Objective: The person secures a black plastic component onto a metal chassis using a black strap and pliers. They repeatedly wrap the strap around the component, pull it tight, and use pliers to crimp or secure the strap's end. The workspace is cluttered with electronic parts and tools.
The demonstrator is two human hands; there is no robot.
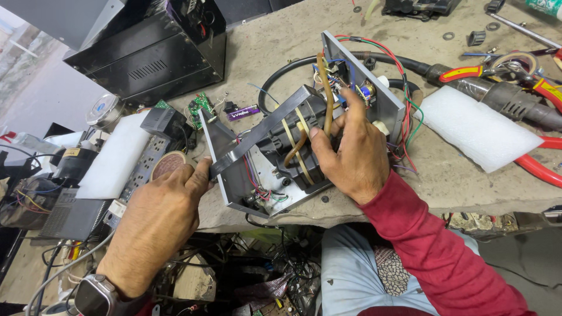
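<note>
**Two hands on an open metal box**

An open grey metal box [266, 158] full of wires sits near the front edge of the dusty surface [468, 181]. The left hand [161, 202] grips the box's left end, with the thumb pressed on a flat metal bar [263, 131] that runs across the top. The right hand [351, 155] reaches inside, fingers curled around the black block [295, 149] in the middle, which is wrapped in tan bands. Red and green wires [404, 111] hang off the right side. A white foam pad [477, 129] lies to the right, near red-handled pliers [538, 167]. A black case [152, 52] stands at the back left.
</note>
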